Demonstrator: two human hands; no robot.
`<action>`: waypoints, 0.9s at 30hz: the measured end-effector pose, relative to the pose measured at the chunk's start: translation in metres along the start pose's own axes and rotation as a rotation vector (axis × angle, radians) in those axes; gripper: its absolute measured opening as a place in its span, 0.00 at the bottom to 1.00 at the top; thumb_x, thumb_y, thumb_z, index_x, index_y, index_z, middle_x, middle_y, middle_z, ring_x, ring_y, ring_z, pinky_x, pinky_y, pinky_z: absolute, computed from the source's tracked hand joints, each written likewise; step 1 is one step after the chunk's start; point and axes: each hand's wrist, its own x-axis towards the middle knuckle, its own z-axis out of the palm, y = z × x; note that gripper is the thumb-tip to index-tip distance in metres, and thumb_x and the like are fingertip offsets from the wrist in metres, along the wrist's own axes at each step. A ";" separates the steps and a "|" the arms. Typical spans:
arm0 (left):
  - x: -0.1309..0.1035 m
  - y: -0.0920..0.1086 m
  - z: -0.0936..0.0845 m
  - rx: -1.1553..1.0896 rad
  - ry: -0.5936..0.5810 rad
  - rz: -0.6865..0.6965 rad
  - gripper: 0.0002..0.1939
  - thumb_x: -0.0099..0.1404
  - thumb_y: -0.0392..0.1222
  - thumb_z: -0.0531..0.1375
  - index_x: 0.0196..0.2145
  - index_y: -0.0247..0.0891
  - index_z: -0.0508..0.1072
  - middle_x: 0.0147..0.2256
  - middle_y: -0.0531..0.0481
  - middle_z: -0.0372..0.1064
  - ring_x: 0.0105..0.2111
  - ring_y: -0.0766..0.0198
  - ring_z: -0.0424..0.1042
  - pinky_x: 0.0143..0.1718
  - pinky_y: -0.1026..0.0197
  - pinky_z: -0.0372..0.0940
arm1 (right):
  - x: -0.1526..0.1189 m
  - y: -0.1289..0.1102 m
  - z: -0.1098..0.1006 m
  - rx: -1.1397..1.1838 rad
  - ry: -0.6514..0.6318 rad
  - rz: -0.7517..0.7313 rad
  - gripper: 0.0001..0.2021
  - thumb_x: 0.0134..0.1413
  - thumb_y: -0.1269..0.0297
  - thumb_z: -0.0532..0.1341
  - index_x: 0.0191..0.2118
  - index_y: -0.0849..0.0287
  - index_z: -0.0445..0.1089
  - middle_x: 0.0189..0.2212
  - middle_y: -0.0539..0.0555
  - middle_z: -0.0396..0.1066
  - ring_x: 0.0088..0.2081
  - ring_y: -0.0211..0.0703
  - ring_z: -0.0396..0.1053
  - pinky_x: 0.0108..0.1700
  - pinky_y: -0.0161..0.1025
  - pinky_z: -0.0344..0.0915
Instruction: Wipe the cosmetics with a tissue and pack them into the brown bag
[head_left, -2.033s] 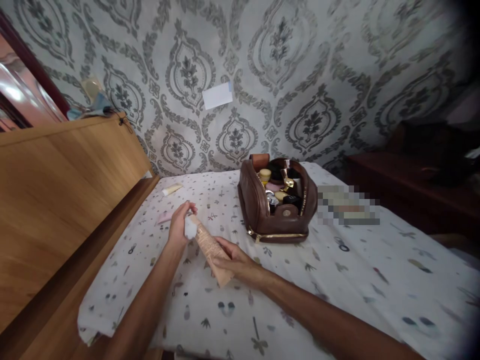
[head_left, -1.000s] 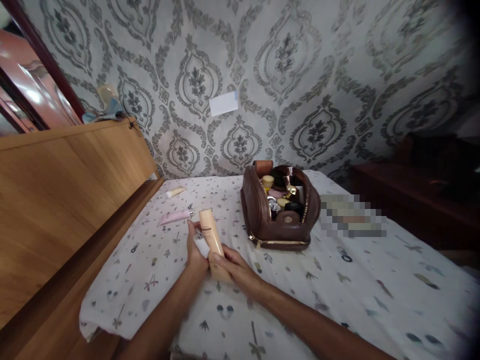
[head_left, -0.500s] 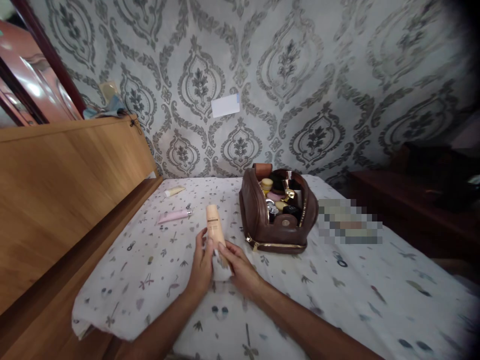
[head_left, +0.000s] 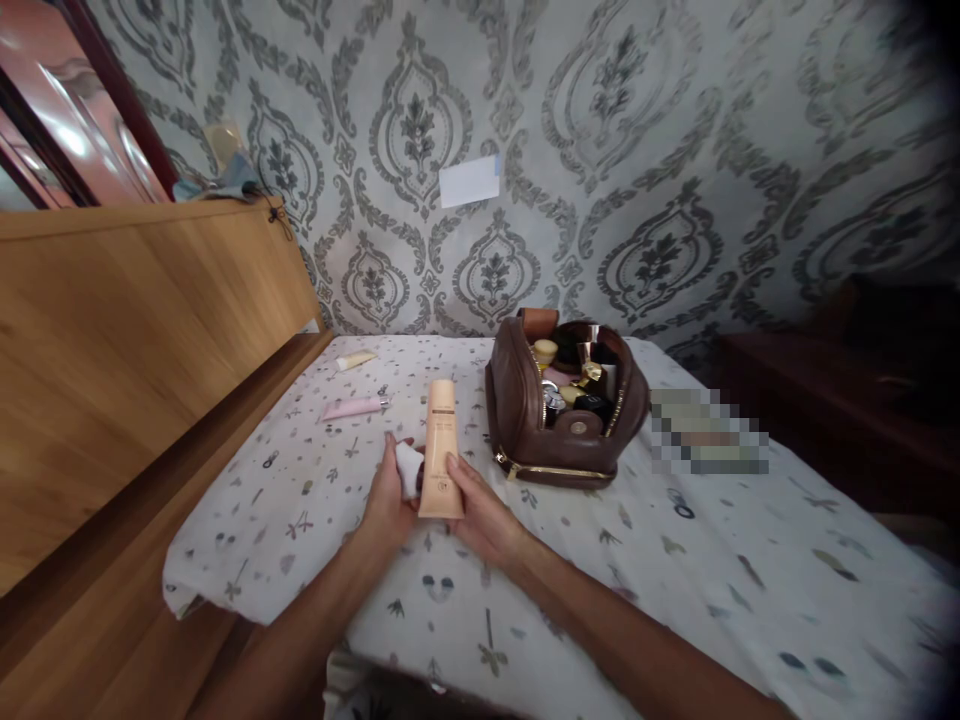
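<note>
A peach tube [head_left: 442,440] stands cap up, gripped near its lower end by my right hand [head_left: 480,508]. Just left of it, my left hand [head_left: 390,495] is closed around a small white cloth [head_left: 409,468]. The fingertips of both hands meet partly out of sight behind the tube. To the right sits an unzipped brown bag [head_left: 562,410] full of cosmetics. On the patterned white sheet to the left lie a pink tube [head_left: 352,407] and, farther back, a cream tube [head_left: 355,360].
A wooden board [head_left: 150,330] runs along the left side. Damask wallpaper rises behind, with a white paper [head_left: 470,182] on it. A blurred-out flat item [head_left: 709,432] lies right of the bag. Dark furniture [head_left: 795,400] stands at the far right.
The peach tube now shows its full front, while the white cloth has shifted from below it to its left, in my left hand. The view has moved slightly.
</note>
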 end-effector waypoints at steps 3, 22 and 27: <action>-0.017 -0.004 0.003 0.029 -0.077 0.066 0.20 0.68 0.57 0.53 0.42 0.38 0.74 0.42 0.46 0.76 0.41 0.60 0.75 0.40 0.62 0.70 | 0.004 -0.002 -0.003 0.018 0.027 -0.033 0.20 0.49 0.51 0.69 0.45 0.56 0.70 0.38 0.51 0.75 0.41 0.44 0.72 0.41 0.39 0.70; -0.001 0.034 -0.025 -0.242 -0.349 0.065 0.25 0.72 0.54 0.44 0.49 0.35 0.71 0.41 0.41 0.77 0.40 0.54 0.76 0.37 0.54 0.71 | -0.003 0.000 0.003 -0.227 0.031 -0.048 0.24 0.43 0.43 0.69 0.39 0.58 0.73 0.28 0.51 0.74 0.29 0.37 0.68 0.32 0.33 0.62; -0.009 0.020 -0.011 0.064 -0.384 0.008 0.31 0.63 0.66 0.52 0.43 0.34 0.73 0.24 0.49 0.72 0.19 0.63 0.66 0.17 0.63 0.60 | -0.006 0.003 0.003 -0.340 -0.059 -0.055 0.23 0.47 0.43 0.66 0.39 0.60 0.73 0.27 0.51 0.73 0.28 0.36 0.67 0.31 0.32 0.61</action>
